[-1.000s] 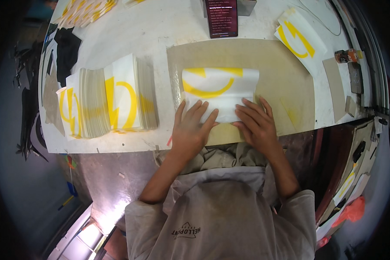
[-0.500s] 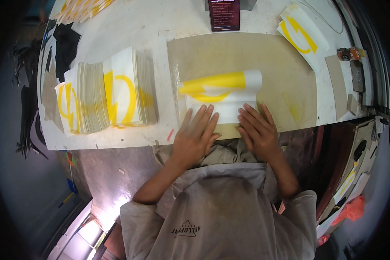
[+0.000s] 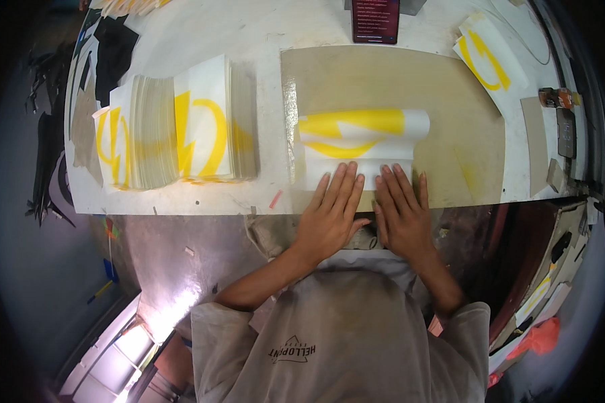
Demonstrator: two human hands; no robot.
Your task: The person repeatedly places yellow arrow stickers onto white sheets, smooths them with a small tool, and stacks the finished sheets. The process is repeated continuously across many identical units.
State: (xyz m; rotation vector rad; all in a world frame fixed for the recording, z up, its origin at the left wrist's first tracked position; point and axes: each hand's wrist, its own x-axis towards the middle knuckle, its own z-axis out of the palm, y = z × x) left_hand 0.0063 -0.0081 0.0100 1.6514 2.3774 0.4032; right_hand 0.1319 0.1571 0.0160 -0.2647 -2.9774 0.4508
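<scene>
One sheet [image 3: 356, 151], white with yellow print, lies on the tan mat [image 3: 460, 107] directly ahead of both hands, its far end curled over in a rounded fold. The left hand [image 3: 329, 213] is flat and open, fingers straight, their tips resting on the sheet's near part; its thumb sticks out sideways, just beside the right thumb. The right hand [image 3: 403, 216] is likewise flat and open, fingertips on the same near part, the little finger spread a little from the others. Neither hand grips anything.

Left of the left hand, a small red strip [image 3: 275, 199] is nearby on the white table [image 3: 269, 57]; farther out that way stand thick stacks [image 3: 205, 121] of similar sheets. Well beyond the fingertips is a phone [image 3: 375, 21] with its screen lit. Ahead and to the right of the right hand lies another printed piece [image 3: 484, 57], overlapping the mat's corner.
</scene>
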